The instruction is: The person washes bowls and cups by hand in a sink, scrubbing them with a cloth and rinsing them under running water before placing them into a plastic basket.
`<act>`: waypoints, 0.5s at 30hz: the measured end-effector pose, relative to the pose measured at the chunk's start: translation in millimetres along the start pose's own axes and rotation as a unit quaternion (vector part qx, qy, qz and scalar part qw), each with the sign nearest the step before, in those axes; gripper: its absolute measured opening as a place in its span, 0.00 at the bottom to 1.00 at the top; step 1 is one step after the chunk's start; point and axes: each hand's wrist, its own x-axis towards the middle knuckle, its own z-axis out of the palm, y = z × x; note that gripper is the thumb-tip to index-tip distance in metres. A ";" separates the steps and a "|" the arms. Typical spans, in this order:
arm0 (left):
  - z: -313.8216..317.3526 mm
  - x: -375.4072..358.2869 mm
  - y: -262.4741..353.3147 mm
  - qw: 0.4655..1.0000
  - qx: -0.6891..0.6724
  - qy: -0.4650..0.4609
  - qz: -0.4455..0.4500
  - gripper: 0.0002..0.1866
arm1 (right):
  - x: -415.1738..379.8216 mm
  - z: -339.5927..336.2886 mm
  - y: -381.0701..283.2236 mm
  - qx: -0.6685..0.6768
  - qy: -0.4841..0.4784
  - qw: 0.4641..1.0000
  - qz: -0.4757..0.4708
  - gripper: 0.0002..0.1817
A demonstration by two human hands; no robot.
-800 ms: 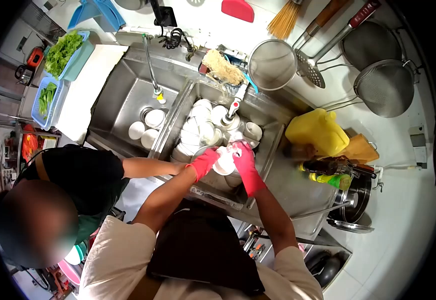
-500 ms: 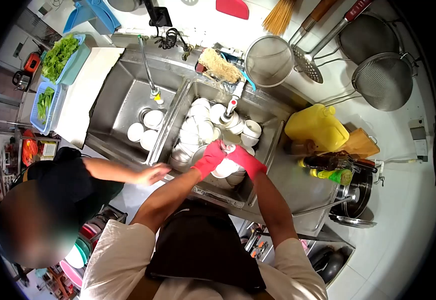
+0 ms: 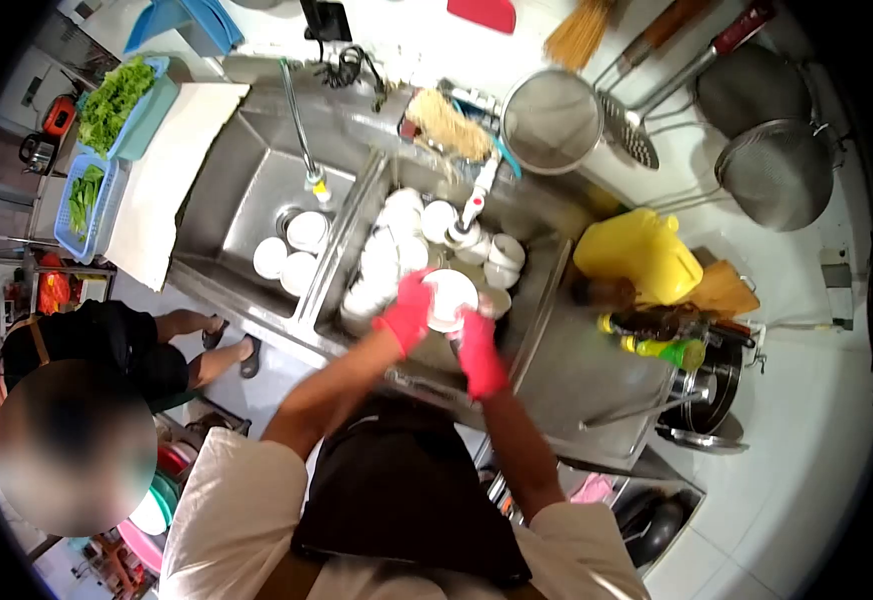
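Over the right basin my two red-gloved hands hold a white bowl (image 3: 452,299) between them. My left hand (image 3: 410,310) grips its left side, and my right hand (image 3: 478,350) closes on the lower right rim. Part of the bowl's edge is hidden by the gloves. Beneath and beyond it, a heap of white bowls (image 3: 380,258) fills much of the right sink basin (image 3: 537,300). A faucet with a white spout (image 3: 476,199) reaches over that heap. Several white bowls (image 3: 308,231) lie in the left basin (image 3: 242,185), near the drain.
A person (image 3: 97,350) stands at the left. Cardboard (image 3: 182,165) and baskets of leafy greens (image 3: 115,110) lie beyond the left basin. A yellow jug (image 3: 637,255) and bottles (image 3: 667,350) stand on the right. Strainers (image 3: 554,122) hang at the back, with a sponge-like scrubber (image 3: 447,122) on the ledge.
The bowl now faces up between my hands, and my right hand has moved lower along its rim. The other person's arm has drawn back from the sink, leaving their legs in sight.
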 end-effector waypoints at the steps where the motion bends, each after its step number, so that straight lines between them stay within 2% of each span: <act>1: 3.7 9.6 -29.1 0.984 -0.108 0.128 0.068 0.14 | 10.4 9.8 11.6 0.044 0.048 0.996 -0.068 0.18; 2: 7.2 18.9 -57.6 0.944 -0.178 0.233 0.149 0.14 | 20.9 19.4 23.3 0.080 0.090 0.983 -0.138 0.19; 3: 1.2 6.8 -48.7 0.944 -0.179 0.237 0.147 0.14 | 12.2 15.6 14.2 0.077 0.089 0.984 -0.135 0.19; 4: -6.6 -10.5 -20.4 0.989 -0.058 0.067 0.121 0.17 | 1.3 12.5 -14.4 0.059 0.024 0.997 -0.035 0.19; 5: -14.2 -33.1 8.1 0.989 0.065 -0.100 0.088 0.20 | -10.1 9.6 -39.9 0.037 -0.042 0.996 0.070 0.19; 6: -8.6 -19.3 55.7 0.945 0.105 -0.292 -0.100 0.21 | -13.9 8.7 -55.1 -0.005 -0.107 0.991 0.085 0.18; 7: -9.0 -16.4 51.6 0.946 0.106 -0.291 -0.097 0.21 | -1.1 10.4 -36.7 -0.005 -0.109 0.991 0.083 0.18; 8: -4.7 -22.0 38.3 0.976 0.108 -0.172 0.073 0.21 | 11.5 12.0 -2.8 0.025 -0.034 0.999 -0.018 0.18; 9: 3.2 -24.6 21.7 0.963 0.103 -0.045 0.244 0.20 | 17.1 16.3 4.7 0.066 0.002 0.997 -0.045 0.18; 10: 22.3 -22.9 -0.9 0.970 -0.084 0.151 0.172 0.19 | 21.7 21.4 10.7 0.105 0.035 0.991 -0.075 0.18; 11: 13.1 -20.7 -2.4 0.969 -0.086 0.154 0.171 0.19 | 26.9 25.9 17.7 0.141 0.066 0.982 -0.107 0.18; 12: -2.4 -18.7 -1.5 0.987 0.001 0.016 0.162 0.18 | 11.7 22.4 -6.2 0.051 0.012 0.998 -0.031 0.18; 13: -9.4 -20.2 23.2 0.989 0.050 -0.101 0.095 0.18 | -1.9 21.0 -35.7 -0.039 -0.044 0.997 0.042 0.18; 14: -15.8 -22.8 49.4 0.968 0.112 -0.220 0.037 0.18 | -12.8 17.7 -59.4 -0.090 -0.113 0.989 0.044 0.19; 15: -14.4 -23.7 54.7 0.969 0.112 -0.219 0.040 0.18 | -11.2 22.6 -57.3 -0.091 -0.116 0.988 0.042 0.19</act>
